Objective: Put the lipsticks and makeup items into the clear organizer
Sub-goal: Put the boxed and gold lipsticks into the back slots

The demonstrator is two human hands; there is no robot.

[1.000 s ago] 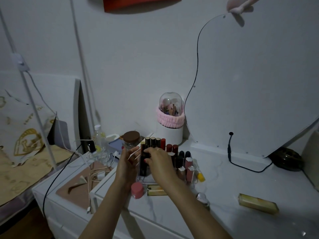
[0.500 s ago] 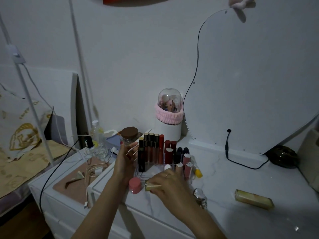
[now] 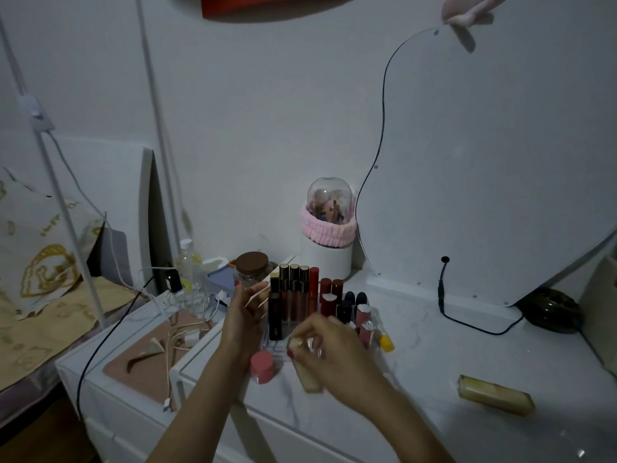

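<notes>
Gripping right hand [image 3: 329, 350] on blocky, pale-gold lipstick tube [image 3: 307, 370]

On the white marbled tabletop [image 3: 434, 355], the right hand [image 3: 329, 352] is gripping a pale gold rectangular lipstick tube [image 3: 307, 374] just in front of the clear plastic organizer [image 3: 277, 345], which is holding upright dark and red lipsticks. The left hand [image 3: 245, 315] is resting against the organizer's left side. A round pink jar [image 3: 262, 366] is sitting near the tabletop's front-left corner, and another gold rectangular tube [image 3: 496, 394] is lying well apart toward the right.
</notes>
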